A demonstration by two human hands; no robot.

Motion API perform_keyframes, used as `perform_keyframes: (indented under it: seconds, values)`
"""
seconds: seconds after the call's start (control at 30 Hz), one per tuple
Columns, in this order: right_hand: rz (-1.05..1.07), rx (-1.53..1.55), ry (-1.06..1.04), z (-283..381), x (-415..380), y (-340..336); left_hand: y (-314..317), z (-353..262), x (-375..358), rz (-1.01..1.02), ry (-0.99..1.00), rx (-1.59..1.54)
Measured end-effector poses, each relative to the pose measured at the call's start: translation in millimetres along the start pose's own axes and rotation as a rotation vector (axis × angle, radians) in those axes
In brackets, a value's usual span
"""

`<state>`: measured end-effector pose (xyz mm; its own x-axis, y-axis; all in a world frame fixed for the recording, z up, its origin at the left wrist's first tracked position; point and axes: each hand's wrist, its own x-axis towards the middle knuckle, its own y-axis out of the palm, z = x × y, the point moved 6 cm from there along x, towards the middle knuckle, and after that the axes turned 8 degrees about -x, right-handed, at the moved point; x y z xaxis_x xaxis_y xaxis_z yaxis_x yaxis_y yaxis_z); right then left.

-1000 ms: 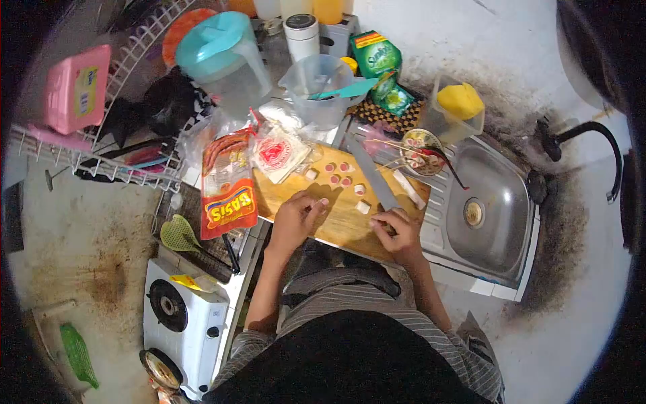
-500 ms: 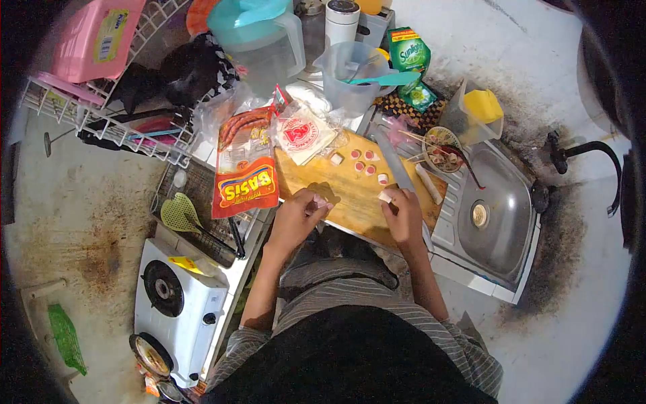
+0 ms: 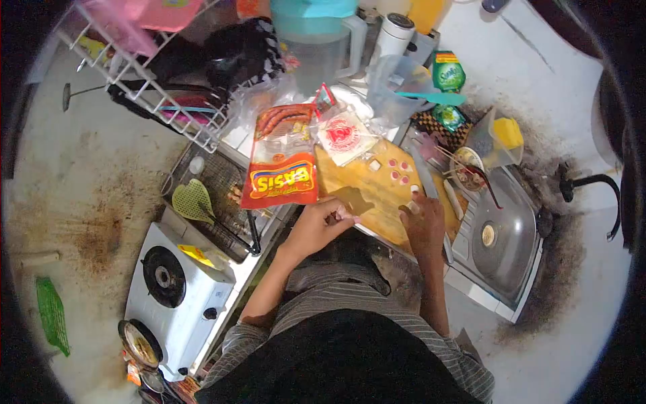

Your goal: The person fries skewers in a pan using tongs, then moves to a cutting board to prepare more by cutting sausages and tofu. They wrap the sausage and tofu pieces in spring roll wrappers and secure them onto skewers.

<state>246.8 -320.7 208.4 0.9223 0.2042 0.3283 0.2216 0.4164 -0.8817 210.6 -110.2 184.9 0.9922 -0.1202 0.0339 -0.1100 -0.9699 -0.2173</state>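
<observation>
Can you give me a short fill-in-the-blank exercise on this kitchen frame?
1. Both hands, the left hand and the right hand, work at the near edge of a wooden ____ board.
2. The sausage packet left of the board is mainly ____ in colour.
3. Right of the board lies a metal ____ with a drain.
4. The white gas stove shows one ____ on top.

Missing words: cutting; red; sink; burner
</observation>
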Motion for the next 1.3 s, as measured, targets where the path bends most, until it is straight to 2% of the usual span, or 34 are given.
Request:
perform_keyframes:
  seconds: [0.07, 0.1, 0.13, 0.17, 0.23, 0.27, 0.33, 0.37, 0.43, 0.47, 0.53, 0.57, 0.63, 0.67, 0.7, 0.73, 0.77, 0.9, 0.97, 1.0, 1.1, 1.17, 1.3]
  values:
    - [-0.019, 0.036, -0.087, 20, 6, 7, -19, 3, -3, -0.054, -0.005, 0.055]
    - [0.054, 0.174, -0.046, 28, 10, 22, -29, 7, -7, -0.093, -0.018, 0.102]
    - [0.130, 0.311, -0.004, 39, 15, 36, -44, 12, -8, -0.216, 0.003, 0.012]
    - [0.187, 0.356, -0.103, 65, 24, 42, -54, 15, -7, -0.229, 0.000, 0.016]
    - [0.209, 0.443, -0.317, 118, 44, 65, -103, 4, -18, -0.768, 0.183, 0.253]
    - [0.174, 0.483, -0.433, 139, 53, 85, -116, 9, -17, -0.778, 0.188, 0.260]
    - [0.234, 0.225, -0.632, 178, 77, 118, -139, 13, -30, -1.040, 0.252, 0.717]
    - [0.230, 0.234, -0.649, 188, 83, 136, -143, 25, -34, -1.057, 0.253, 0.728]
    - [-0.162, -0.132, -0.698, 206, 95, 157, -155, 87, -22, -0.763, -0.119, 0.269]
    - [-0.175, -0.121, -0.713, 213, 101, 161, -154, 100, -14, -0.599, -0.216, 0.232]
    - [0.176, -0.336, -0.738, 216, 114, 192, -152, 102, -18, -0.613, -0.172, 0.221]
    - [0.167, -0.335, -0.751, 214, 123, 205, -148, 97, -17, -0.609, -0.135, 0.204]
    - [0.654, -0.233, -0.604, 202, 133, 251, -147, 89, -17, -0.608, -0.187, 0.218]
    - [0.598, -0.420, -0.632, 207, 138, 258, -147, 89, -17, -0.588, -0.246, 0.229]
    - [0.596, -0.423, -0.645, 207, 137, 264, -148, 92, -16, -0.601, -0.245, 0.227]
    - [0.443, -0.372, -0.621, 197, 142, 281, -149, 97, -14, -0.614, -0.204, 0.277]
    - [0.290, -0.319, -0.591, 197, 143, 277, -149, 91, -13, -0.624, -0.163, 0.328]
    - [0.253, -0.369, -0.601, 205, 145, 264, -150, 101, -8, -0.689, -0.139, 0.327]
    - [0.387, -0.363, -0.623, 209, 149, 266, -150, 99, -9, -0.711, -0.135, 0.320]
    - [0.386, -0.364, -0.617, 209, 148, 263, -150, 98, -9, -0.731, -0.133, 0.313]
    - [0.318, -0.373, -0.692, 213, 138, 244, -149, 100, -10, -0.730, -0.142, 0.331]
    - [0.175, -0.368, -0.817, 218, 126, 216, -148, 104, -11, -0.745, -0.145, 0.326]
    - [0.161, -0.347, -0.757, 208, 101, 166, -149, 115, -12, -0.771, -0.145, 0.291]
